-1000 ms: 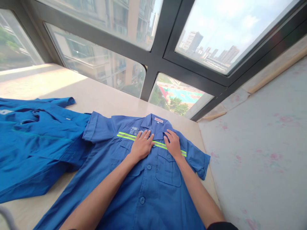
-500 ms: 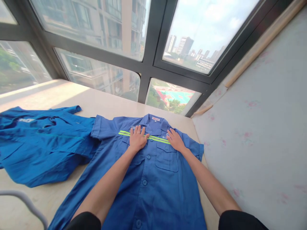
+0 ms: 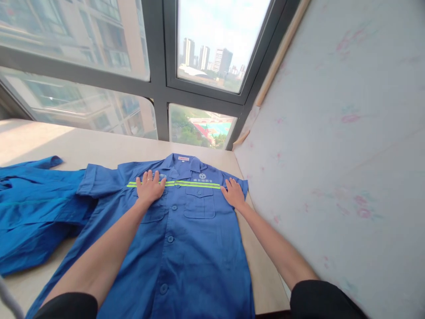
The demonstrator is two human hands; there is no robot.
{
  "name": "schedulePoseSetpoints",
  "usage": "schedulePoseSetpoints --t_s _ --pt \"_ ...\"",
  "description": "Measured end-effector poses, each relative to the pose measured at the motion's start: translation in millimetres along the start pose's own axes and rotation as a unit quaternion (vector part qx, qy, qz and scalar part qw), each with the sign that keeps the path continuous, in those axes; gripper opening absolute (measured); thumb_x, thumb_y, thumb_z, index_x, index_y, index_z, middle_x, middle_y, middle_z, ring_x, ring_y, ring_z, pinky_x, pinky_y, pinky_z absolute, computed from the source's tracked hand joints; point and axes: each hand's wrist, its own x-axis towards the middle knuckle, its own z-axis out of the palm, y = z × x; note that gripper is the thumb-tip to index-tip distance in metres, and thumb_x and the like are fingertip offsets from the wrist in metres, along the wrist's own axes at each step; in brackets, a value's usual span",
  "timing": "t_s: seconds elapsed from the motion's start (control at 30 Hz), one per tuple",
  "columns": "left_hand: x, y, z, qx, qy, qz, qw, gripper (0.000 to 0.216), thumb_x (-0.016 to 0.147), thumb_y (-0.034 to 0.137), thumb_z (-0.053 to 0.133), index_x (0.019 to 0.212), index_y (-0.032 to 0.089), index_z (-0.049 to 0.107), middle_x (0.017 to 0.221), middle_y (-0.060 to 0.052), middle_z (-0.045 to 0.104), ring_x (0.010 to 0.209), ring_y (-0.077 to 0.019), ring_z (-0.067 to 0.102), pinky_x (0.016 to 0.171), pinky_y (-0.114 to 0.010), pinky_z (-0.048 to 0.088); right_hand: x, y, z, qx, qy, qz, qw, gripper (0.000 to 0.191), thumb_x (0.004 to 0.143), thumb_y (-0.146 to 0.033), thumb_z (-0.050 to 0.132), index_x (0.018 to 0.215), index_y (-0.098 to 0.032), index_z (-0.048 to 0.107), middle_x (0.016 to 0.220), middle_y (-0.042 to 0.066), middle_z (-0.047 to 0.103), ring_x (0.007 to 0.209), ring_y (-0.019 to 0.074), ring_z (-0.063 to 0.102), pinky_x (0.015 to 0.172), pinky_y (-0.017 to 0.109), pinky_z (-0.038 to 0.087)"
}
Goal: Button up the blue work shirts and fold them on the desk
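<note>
A blue short-sleeved work shirt [image 3: 202, 239] lies buttoned and face up, its collar towards the window. A yellow-green reflective stripe [image 3: 199, 184] crosses its chest, with a white logo and lettering above the pocket on the right. Flat on the chest at the stripe's left part rests my left hand [image 3: 151, 188], fingers spread, a ring on one finger. My right hand [image 3: 234, 194] lies with its fingers apart on the shirt near the right sleeve, at the stripe's end. Neither hand grips the cloth.
Another blue garment [image 3: 40, 212] lies crumpled at the left, touching the shirt's left sleeve. The pale surface [image 3: 109, 144] under both meets a window frame [image 3: 161, 88] at the back. A flower-patterned wall [image 3: 318, 155] rises on the right. A grey tube-like thing [image 3: 9, 299] shows at lower left.
My right hand has slid outward to the right along the shirt, uncovering the logo. My left hand stays near the left of the stripe. The view has turned to the right.
</note>
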Motion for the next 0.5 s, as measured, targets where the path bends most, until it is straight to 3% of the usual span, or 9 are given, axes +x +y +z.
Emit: schedulePoseSetpoints --t_s 0.13,0.33,0.5 --pt "1 -2 -3 0.005 -0.018 0.011 1.0 0.069 0.096 0.051 0.024 0.149 0.011 0.038 0.158 -0.02 0.031 0.146 -0.0352 0.025 0.115 -0.059 0.017 2 22 -10 0.047 -0.004 0.098 0.994 0.052 0.097 -0.038 0.043 0.136 -0.004 0.048 0.152 0.026 0.038 0.143 0.0321 0.031 0.116 0.047 0.023" --pt "-5 -16 -8 0.0 -0.038 0.01 0.999 0.071 0.095 0.052 0.023 0.15 0.01 0.037 0.159 -0.019 0.028 0.147 -0.0355 0.023 0.116 -0.059 0.017 6 23 -23 0.097 -0.015 0.167 0.981 0.047 0.087 -0.027 0.054 0.13 -0.007 0.05 0.139 0.022 0.052 0.132 0.0293 0.047 0.11 0.038 0.035" --pt "-10 -32 -15 -0.001 -0.046 -0.012 0.999 0.072 0.095 0.053 0.022 0.151 0.01 0.035 0.159 -0.021 0.027 0.147 -0.0363 0.022 0.116 -0.059 0.015 3 22 -37 0.149 -0.018 0.258 0.954 0.051 0.078 -0.019 0.06 0.126 -0.007 0.05 0.133 0.029 0.051 0.128 0.0375 0.049 0.101 0.046 0.042"
